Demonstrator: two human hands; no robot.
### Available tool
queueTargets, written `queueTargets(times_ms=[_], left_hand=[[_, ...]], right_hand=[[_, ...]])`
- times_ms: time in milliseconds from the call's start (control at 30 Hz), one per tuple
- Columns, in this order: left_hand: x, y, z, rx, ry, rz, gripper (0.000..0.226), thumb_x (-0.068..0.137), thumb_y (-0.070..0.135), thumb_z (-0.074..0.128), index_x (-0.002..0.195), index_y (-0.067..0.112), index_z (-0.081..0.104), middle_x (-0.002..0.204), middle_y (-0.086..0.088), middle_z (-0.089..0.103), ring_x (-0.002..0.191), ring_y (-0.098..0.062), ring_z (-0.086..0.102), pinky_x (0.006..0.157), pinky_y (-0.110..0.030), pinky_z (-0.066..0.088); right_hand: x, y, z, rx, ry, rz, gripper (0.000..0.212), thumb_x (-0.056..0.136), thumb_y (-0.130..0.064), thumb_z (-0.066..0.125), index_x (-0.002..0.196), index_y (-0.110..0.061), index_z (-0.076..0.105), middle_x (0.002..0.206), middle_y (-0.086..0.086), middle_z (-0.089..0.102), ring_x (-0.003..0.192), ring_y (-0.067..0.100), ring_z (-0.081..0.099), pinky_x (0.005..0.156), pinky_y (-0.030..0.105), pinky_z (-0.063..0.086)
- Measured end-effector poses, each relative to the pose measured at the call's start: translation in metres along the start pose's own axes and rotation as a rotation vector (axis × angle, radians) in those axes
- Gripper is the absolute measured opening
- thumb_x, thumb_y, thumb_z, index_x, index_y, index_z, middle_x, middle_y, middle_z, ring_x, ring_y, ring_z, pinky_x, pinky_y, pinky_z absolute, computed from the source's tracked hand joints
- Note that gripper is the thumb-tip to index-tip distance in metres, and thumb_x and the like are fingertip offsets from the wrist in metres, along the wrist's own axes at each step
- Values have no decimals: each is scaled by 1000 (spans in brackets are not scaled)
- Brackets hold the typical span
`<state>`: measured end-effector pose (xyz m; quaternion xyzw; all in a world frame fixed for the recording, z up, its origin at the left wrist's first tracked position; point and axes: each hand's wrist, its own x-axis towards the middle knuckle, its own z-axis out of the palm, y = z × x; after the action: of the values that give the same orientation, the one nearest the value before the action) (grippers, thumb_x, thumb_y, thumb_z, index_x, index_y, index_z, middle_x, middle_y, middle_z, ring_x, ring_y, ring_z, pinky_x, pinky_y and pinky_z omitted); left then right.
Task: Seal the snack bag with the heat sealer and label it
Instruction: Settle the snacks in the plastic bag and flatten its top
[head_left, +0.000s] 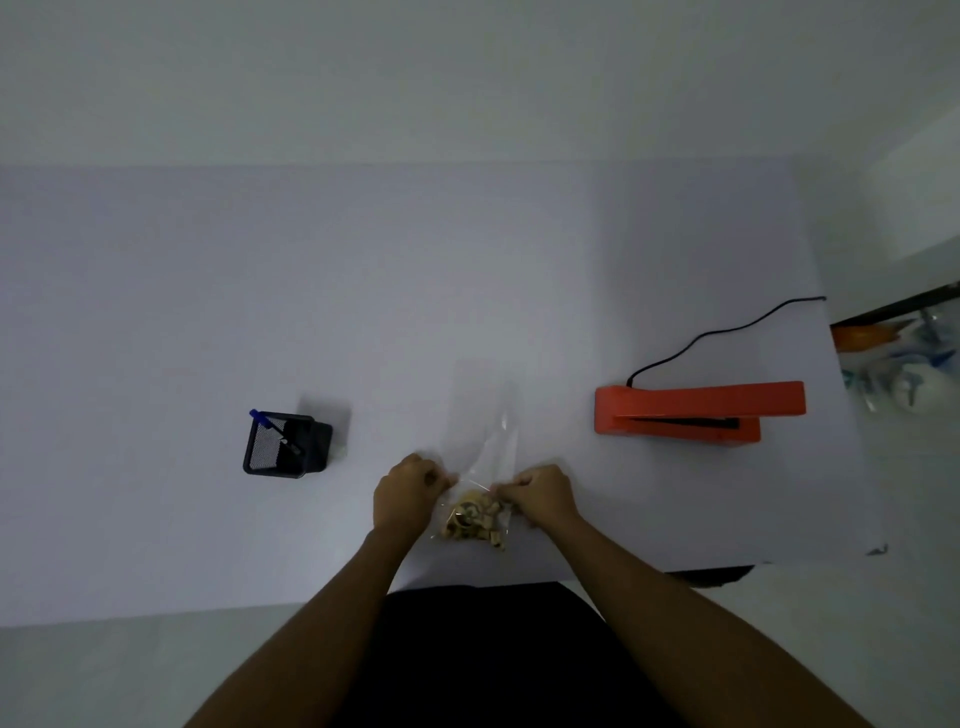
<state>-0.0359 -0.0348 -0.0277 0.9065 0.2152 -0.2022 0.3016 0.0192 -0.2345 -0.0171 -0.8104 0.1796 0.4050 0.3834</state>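
Observation:
A clear plastic snack bag (485, 441) lies on the white table (208, 312) near its front edge, with beige snack pieces (475, 517) gathered at its near end and its long empty part stretching away from me. My left hand (408, 493) pinches the bag's left side just above the snacks. On the opposite side, my right hand (540, 493) pinches the bag's right edge. An orange heat sealer (696, 410) sits to the right, its arm slightly raised, about a hand's width from the bag.
A black mesh pen holder (283, 444) with a blue pen (270, 423) stands to the left of the bag. The sealer's black cord (727, 332) runs back to the table's right edge. Cluttered items (898, 358) lie beyond that edge.

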Motion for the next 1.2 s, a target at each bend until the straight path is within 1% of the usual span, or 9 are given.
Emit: queueTargets(times_ms=[167, 367, 467, 567, 667, 800, 1000, 1133, 1200], left_hand=[[0, 0, -1, 42, -36, -13, 42, 82, 57, 66, 63, 20, 61, 71, 5, 58, 61, -16, 59, 56, -31, 50], [2, 6, -9, 104, -61, -17, 42, 81, 57, 68, 63, 21, 54, 68, 7, 51, 62, -16, 53, 51, -26, 33], [5, 4, -10, 85, -77, -46, 45, 79, 58, 69, 65, 17, 60, 68, 5, 58, 63, -17, 57, 52, -27, 35], [7, 3, -12, 105, -99, -42, 47, 77, 60, 69, 66, 15, 62, 66, 3, 62, 61, -17, 58, 49, -25, 35], [5, 4, -16, 148, -112, -28, 43, 78, 58, 69, 65, 18, 61, 66, 4, 59, 60, -15, 53, 46, -24, 30], [4, 7, -16, 196, -123, -2, 43, 79, 59, 67, 63, 21, 57, 68, 4, 57, 60, -16, 53, 49, -27, 31], [9, 2, -17, 215, -123, -24, 42, 79, 60, 67, 65, 20, 60, 73, 2, 60, 65, -20, 59, 55, -28, 40], [12, 7, -20, 222, -140, -24, 38, 80, 54, 69, 64, 20, 60, 71, 1, 60, 64, -19, 56, 56, -27, 39], [11, 9, -20, 220, -140, -32, 38, 81, 53, 69, 64, 20, 60, 72, 0, 63, 63, -19, 56, 56, -27, 39]], right_hand=[[1, 2, 4, -77, 43, -33, 36, 64, -34, 88, 50, -7, 67, 45, 2, 53, 44, 15, 51, 45, 29, 43], [4, -2, -2, -152, -19, -23, 33, 70, -28, 84, 67, 3, 72, 55, 8, 63, 50, 21, 61, 45, 35, 56], [5, -1, -6, -188, -35, -34, 33, 72, -29, 85, 58, -3, 70, 47, 1, 59, 43, 15, 55, 43, 26, 49], [2, -2, -10, -276, -35, -115, 52, 74, -28, 84, 39, -17, 47, 30, -11, 43, 36, 2, 37, 41, 15, 30], [1, -3, -11, -359, -33, -172, 61, 76, -30, 82, 35, -18, 38, 28, -14, 41, 37, 1, 33, 39, 17, 22], [5, 2, -7, -402, -25, -184, 56, 77, -35, 79, 39, -18, 43, 37, -6, 42, 40, 1, 38, 42, 19, 24], [7, 19, -13, -458, 12, -166, 52, 82, -33, 72, 48, -19, 36, 47, -2, 38, 45, 13, 39, 48, 28, 29], [1, 17, -13, -307, 126, -278, 44, 81, -19, 64, 51, -21, 32, 50, -4, 35, 47, 9, 33, 49, 29, 27], [-3, 12, -8, -169, 164, -375, 44, 87, -20, 65, 54, -21, 35, 51, -7, 37, 49, 6, 33, 50, 28, 27]])
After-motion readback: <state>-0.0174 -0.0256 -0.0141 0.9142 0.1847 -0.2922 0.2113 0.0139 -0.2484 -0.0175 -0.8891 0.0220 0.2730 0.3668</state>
